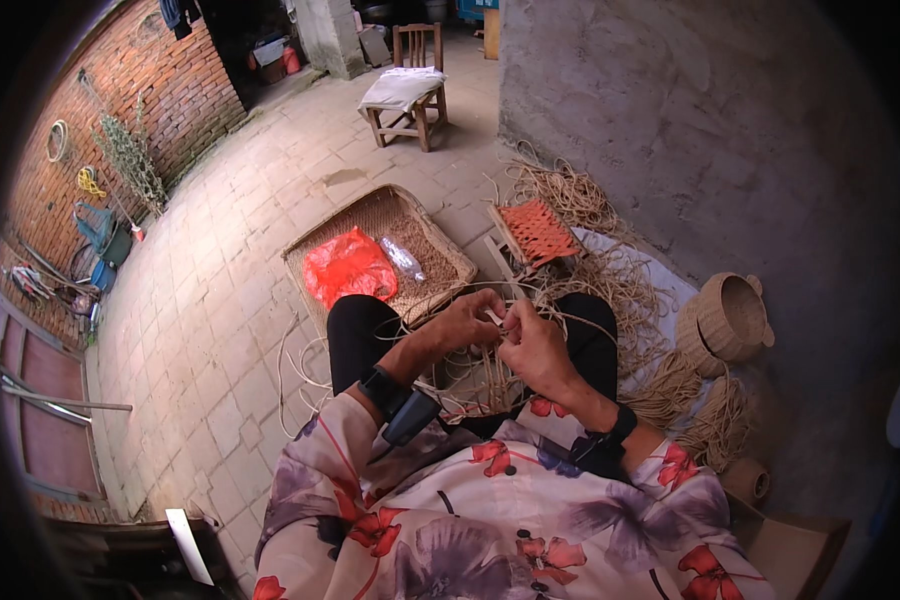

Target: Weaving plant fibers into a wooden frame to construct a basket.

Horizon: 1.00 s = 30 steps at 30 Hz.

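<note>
Above my lap, my left hand and my right hand meet with fingertips pinched close together. Both are closed on pale straw-coloured cord, whose strands hang down between my knees. A small pale end pokes out at the left fingertips; whether it is cord or something else is too small to tell. Loose loops of the cord arc over both knees. Just beyond the hands lies a shallow woven basket with a red plastic bag and a clear crumpled wrapper in it.
To the right are heaped cord coils, a small stool with an orange woven seat and round woven baskets near a grey wall. A wooden chair with a pale cushion stands farther off on the paving.
</note>
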{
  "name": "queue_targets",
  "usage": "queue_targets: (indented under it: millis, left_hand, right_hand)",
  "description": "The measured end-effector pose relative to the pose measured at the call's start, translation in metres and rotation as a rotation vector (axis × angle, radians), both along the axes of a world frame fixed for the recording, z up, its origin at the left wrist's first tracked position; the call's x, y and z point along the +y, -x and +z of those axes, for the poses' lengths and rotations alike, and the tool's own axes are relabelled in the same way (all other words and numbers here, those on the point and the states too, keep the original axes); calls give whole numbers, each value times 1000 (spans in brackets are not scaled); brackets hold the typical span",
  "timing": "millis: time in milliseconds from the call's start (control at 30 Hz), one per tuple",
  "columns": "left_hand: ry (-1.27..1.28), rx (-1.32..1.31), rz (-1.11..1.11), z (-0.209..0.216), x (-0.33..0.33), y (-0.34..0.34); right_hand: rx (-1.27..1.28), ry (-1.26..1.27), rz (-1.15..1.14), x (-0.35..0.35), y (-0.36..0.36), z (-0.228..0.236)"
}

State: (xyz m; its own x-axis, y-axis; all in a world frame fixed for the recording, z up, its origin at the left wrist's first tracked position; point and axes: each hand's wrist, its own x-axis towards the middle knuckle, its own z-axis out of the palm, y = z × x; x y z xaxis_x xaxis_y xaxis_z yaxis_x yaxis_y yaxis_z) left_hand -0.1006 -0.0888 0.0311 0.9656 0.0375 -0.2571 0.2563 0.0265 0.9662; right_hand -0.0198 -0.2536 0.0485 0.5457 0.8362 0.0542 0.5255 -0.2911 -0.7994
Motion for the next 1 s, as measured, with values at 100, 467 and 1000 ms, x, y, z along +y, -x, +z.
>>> queue_targets:
  millis: [100, 467, 1000]
  left_hand:
    - [-59, 6, 24, -2, -1, 0]
    - [-26, -41, 63, -7, -3, 2]
    - [-380, -7, 73, 15, -10, 11]
  right_hand:
    - [-416, -190, -17, -3, 16, -6]
    - [528, -122, -58, 2, -13, -21]
    - [1065, -104, 139, -18, -12, 6]
